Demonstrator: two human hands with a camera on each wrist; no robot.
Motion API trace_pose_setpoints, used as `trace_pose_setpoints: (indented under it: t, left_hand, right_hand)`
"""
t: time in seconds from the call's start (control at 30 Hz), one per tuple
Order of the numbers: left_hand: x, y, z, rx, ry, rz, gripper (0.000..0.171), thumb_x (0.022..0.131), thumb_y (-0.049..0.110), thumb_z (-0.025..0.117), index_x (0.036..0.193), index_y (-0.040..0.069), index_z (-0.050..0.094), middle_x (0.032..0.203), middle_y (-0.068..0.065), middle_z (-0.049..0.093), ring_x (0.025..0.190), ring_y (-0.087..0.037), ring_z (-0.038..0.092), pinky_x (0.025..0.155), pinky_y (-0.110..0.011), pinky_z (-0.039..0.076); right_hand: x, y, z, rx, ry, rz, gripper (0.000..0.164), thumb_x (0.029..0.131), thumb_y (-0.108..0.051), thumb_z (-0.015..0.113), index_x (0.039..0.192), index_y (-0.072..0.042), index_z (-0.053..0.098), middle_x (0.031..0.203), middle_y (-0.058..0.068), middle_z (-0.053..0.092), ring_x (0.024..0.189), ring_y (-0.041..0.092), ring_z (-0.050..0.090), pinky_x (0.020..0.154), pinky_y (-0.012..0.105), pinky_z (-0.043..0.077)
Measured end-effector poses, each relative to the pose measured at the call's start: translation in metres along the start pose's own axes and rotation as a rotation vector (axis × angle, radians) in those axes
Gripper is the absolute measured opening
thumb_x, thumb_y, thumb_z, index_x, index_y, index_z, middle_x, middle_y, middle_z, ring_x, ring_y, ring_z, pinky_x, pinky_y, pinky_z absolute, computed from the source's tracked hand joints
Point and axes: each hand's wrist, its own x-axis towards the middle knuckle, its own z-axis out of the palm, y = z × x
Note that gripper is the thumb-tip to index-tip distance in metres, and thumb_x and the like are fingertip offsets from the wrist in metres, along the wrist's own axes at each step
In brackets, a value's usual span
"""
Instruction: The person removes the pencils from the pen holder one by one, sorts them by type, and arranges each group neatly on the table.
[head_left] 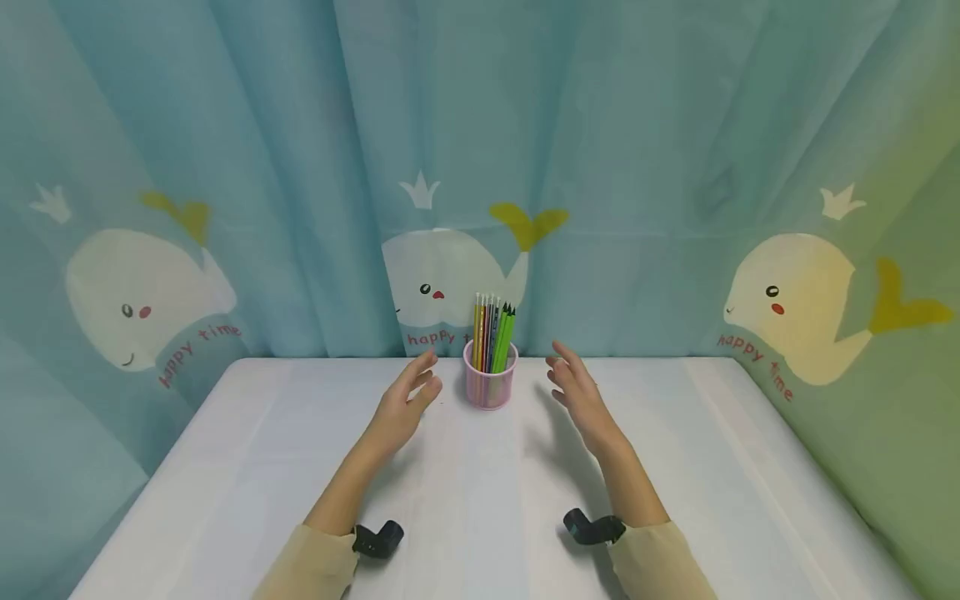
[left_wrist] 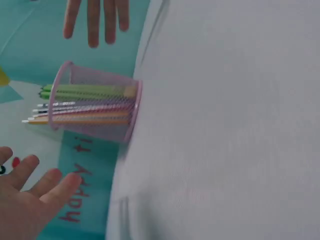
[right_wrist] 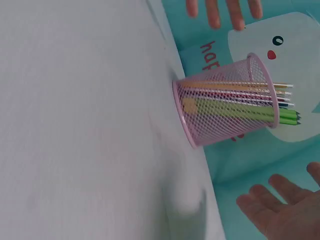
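A pink mesh pencil cup point(head_left: 489, 390) stands upright near the far edge of the table. Several pencils point(head_left: 487, 333) lean in it: green ones with dark sharpened tips on the right, thinner yellow, red and dark ones on the left. My left hand point(head_left: 401, 407) hovers to the left of the cup, fingers apart from it and holding nothing. On the other side my right hand point(head_left: 583, 402) is raised over the table, its fingers relaxed and without any object. Both wrist views show a gap between the hands and the pencil cup point(right_wrist: 225, 102).
The white table point(head_left: 285, 467) reaches back to a blue-green curtain point(head_left: 637, 125) printed with whales and red lettering. A black wrist camera point(head_left: 378, 540) sits at the left sleeve and another wrist camera point(head_left: 592, 528) at the right.
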Motion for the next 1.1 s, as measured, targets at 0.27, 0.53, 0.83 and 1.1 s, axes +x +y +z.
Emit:
trace_pose_setpoints:
  t: [0.27,0.53,0.83,1.1]
  left_hand:
    - [0.024,-0.009,0.013,-0.313,0.022,-0.102,0.061,0.107,0.036,0.039,0.157,0.005,0.023,0.160,-0.021,0.029,0.145,-0.044,0.030,0.113,-0.057,0.038]
    - [0.028,-0.022,0.032,-0.436,0.012,-0.227,0.066,0.105,0.046,0.037,0.158,0.009,0.021,0.165,-0.016,0.020,0.150,-0.041,0.021,0.119,-0.057,0.029]
    - [0.026,-0.031,0.048,-0.382,-0.050,-0.223,0.066,0.105,0.047,0.039,0.159,0.013,0.021,0.165,-0.011,0.021,0.149,-0.037,0.025,0.116,-0.054,0.036]
    - [0.025,-0.022,0.043,-0.289,-0.063,-0.259,0.068,0.102,0.036,0.052,0.159,0.013,0.022,0.159,-0.018,0.032,0.144,-0.040,0.035,0.114,-0.058,0.037]
  right_hand:
    - [0.019,0.002,0.016,0.181,0.026,0.086,0.069,0.105,-0.056,0.024,0.160,-0.014,0.016,0.161,0.023,0.025,0.148,0.044,0.022,0.122,0.058,0.022]
    - [0.021,0.010,0.042,0.230,-0.076,0.127,0.081,0.102,-0.065,0.023,0.160,-0.009,0.015,0.163,0.025,0.018,0.149,0.044,0.019,0.121,0.060,0.019]
    - [0.015,0.014,0.044,0.280,-0.056,0.151,0.065,0.107,-0.047,0.028,0.159,-0.010,0.018,0.163,0.022,0.021,0.149,0.043,0.021,0.121,0.059,0.020]
    - [0.011,0.007,0.041,0.155,-0.026,0.129,0.066,0.096,-0.015,0.057,0.154,-0.007,0.028,0.153,0.025,0.038,0.141,0.039,0.040,0.116,0.053,0.036]
